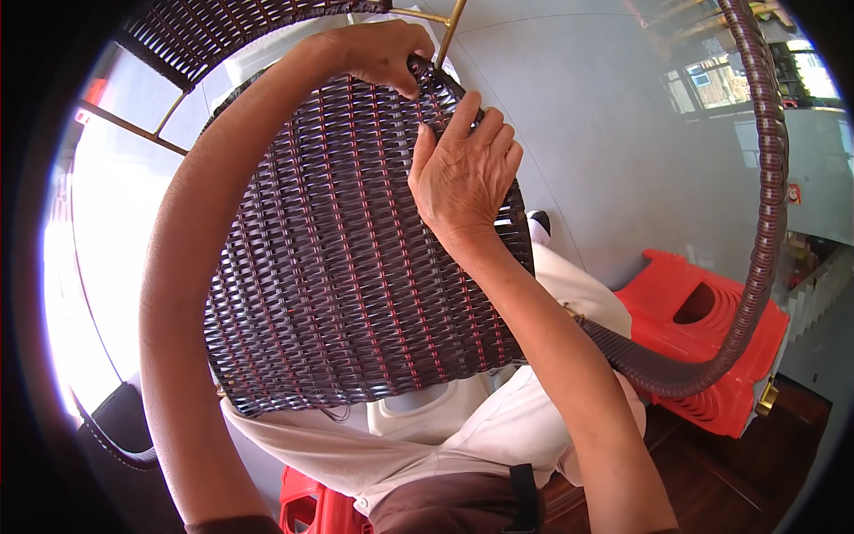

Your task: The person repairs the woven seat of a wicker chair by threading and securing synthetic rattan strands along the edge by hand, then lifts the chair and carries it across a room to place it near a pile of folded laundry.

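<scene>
Hands, two, on one woven panel [347,267] held above the lap: left hand [378,53] pinches its top edge, right hand [463,173] lies over the right rim, fingers together. Panel is dark brown wicker with reddish strands; one wrapped tube [765,222] curves right, beside one red stool [712,338]

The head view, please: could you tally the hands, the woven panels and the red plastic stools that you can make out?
Hands: 2, the left hand and the right hand, both on the woven panel
Woven panel: 1
Red plastic stools: 2, one at the right, one at the lower edge
Total: 5
</scene>
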`<state>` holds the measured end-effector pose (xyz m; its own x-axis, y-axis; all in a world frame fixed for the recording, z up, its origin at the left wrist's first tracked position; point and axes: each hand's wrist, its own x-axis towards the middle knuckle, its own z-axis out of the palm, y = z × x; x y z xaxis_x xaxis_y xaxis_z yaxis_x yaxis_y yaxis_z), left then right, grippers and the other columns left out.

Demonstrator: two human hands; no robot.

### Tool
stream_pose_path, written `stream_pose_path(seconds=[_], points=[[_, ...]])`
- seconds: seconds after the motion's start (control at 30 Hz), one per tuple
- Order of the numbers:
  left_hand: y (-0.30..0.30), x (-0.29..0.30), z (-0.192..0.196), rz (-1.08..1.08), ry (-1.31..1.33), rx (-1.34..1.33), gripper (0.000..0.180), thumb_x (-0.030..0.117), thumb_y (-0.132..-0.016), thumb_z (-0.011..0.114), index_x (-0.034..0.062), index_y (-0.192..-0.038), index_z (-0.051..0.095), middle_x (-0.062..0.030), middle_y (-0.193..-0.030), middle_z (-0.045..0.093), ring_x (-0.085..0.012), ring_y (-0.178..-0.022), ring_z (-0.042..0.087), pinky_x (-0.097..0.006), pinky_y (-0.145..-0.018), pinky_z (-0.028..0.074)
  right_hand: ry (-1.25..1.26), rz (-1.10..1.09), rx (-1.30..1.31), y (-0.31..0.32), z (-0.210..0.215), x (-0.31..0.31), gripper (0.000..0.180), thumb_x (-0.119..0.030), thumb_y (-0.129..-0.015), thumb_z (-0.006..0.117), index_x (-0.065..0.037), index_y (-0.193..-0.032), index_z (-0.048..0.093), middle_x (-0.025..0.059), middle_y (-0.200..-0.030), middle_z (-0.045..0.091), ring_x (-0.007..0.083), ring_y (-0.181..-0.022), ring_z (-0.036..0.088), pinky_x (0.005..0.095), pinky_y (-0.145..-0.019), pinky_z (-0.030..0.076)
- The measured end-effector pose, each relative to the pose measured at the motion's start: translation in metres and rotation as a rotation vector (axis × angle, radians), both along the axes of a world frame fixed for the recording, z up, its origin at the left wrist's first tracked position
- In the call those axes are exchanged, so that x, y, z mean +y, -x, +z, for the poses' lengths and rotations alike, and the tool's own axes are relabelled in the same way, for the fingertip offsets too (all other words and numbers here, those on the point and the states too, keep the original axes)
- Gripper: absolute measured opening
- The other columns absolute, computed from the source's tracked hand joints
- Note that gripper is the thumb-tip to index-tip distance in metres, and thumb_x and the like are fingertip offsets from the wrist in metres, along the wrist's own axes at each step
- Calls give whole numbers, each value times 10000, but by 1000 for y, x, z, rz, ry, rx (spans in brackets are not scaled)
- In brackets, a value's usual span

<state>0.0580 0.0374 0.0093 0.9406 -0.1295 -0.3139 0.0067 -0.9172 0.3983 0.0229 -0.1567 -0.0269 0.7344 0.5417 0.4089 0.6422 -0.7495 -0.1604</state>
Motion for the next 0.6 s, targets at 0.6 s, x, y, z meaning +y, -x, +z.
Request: stream_pose_path(seconds=[0.6], points=[[17,12,-10,108,19,-149,517,419,-722,665,31,-1050,569,-147,-961,594,-281,-903,562,-373,-790,445,26,-13,-30,2,1,-1,563,-317,-816,575,54,-1194,385,144,-900,465,239,-800,461,368,-697,337]])
